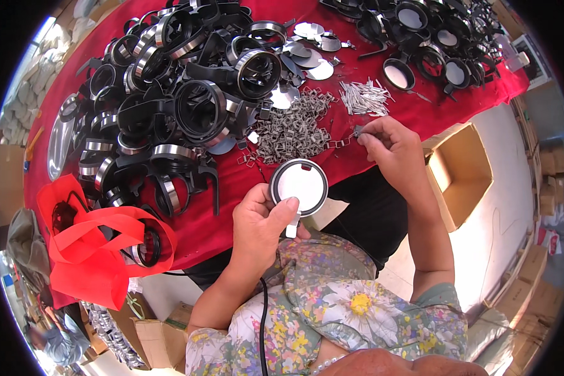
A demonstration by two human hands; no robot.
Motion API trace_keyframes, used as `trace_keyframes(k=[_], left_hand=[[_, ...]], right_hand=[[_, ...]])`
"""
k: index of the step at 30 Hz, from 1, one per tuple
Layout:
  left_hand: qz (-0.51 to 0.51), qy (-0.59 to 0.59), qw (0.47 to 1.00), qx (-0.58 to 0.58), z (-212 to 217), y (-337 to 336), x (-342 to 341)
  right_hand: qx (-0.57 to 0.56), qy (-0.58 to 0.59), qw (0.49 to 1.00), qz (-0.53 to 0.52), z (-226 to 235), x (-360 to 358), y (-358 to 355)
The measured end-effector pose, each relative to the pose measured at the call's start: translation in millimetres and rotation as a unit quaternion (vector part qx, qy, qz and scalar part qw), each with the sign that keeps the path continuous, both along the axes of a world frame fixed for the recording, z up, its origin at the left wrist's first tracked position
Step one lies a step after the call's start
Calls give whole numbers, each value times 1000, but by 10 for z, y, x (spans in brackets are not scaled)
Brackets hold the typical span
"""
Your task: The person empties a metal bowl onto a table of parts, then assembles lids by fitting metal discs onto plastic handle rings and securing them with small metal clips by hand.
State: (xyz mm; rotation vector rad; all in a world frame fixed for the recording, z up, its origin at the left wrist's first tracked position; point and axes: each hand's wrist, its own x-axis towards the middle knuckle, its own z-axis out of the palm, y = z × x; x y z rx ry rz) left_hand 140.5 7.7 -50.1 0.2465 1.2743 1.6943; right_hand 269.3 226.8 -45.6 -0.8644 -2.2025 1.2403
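Left hand: the left hand (257,219) pinches a round, pale-faced disc with a black rim (301,188), thumb laid over the lower face, the other fingers mostly hidden behind it.
Right hand: the right hand (391,150) has thumb and fingertips drawn together at a small grey piece (357,131); I cannot tell whether it is gripped.
Disc: bright whitish face, small dark slot near the top of the rim, short pale tab pointing down at the bottom; held up at the near edge of the bench covered in red cloth (413,116).
Writing: any print on the stacked brown cardboard cartons (532,263) at the right is too small to read.
Red fabric: a bright red fabric bundle with loops (91,276) at the bench's left corner, black rings partly under it.
Clips: a pile of small, silvery wire-like metal clips (291,131), just beyond the disc.
Pins: a patch of thin silver metal pins (365,98), beyond the right hand.
Rings: a large heap of black and silver ring-shaped parts (200,109), left of the clips.
Plates: loose, flat, round silver plates (319,69), beyond the clips.
Far heap: black-rimmed round parts with pale faces (398,74), at the far right.
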Motion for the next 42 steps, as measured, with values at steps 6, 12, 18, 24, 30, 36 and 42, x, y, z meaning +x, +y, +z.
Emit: trace_keyframes(k=[6, 12, 18, 24, 30, 36, 42], left_hand=[[3, -5, 1000, 2, 3, 4, 7], [4, -2, 1000, 0, -7, 8, 13], [12, 2, 1000, 0, 8, 11, 9], [3, 2, 1000, 0, -8, 32, 2], [9, 2, 1000, -2, -8, 49, 4], [6, 9, 1000, -8, -2, 55, 19], [2, -8, 1000, -20, 51, 102, 4]], right_hand=[[-139, 31, 990, -1, 18, -77, -30], [-195, 35, 980, 25, 34, -230, -88], [-132, 22, 990, -36, 66, -126, -34], [48, -94, 993, -61, -104, 80, -53], [181, -178, 966, -53, -34, 131, -75], [274, -53, 958, 64, -18, 112, -78], [253, -68, 961, 93, -8, 107, -56]])
